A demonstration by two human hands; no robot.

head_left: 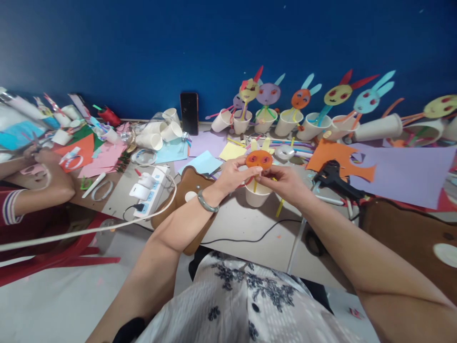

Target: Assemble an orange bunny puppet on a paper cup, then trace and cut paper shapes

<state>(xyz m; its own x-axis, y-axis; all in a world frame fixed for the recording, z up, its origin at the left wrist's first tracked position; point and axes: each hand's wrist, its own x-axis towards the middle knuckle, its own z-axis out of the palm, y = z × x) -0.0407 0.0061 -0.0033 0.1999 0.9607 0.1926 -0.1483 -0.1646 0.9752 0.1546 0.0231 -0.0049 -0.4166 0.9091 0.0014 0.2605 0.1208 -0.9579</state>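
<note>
A white paper cup (pixel 255 197) is standing on the tabletop (pixel 239 228). Just above, an orange bunny face (pixel 259 161) is being pinched by the nearly closed left hand (pixel 233 178). The right hand (pixel 285 182) is being held curled by the face's edge; whether it grips cannot be told. The face is likely being held best when its ears (pixel 266 145) are not being squashed. More paper bunnies (pixel 336 95) are being propped behind.

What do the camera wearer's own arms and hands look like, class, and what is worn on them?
Both are ungloved. The left hand has a smooth, rounded, grey-green bangle at its wrist; the right hand shows no bangle or band. No sleeve covers the visible parts of the arms. The garment between them is pale with dark floral patterns.
</note>
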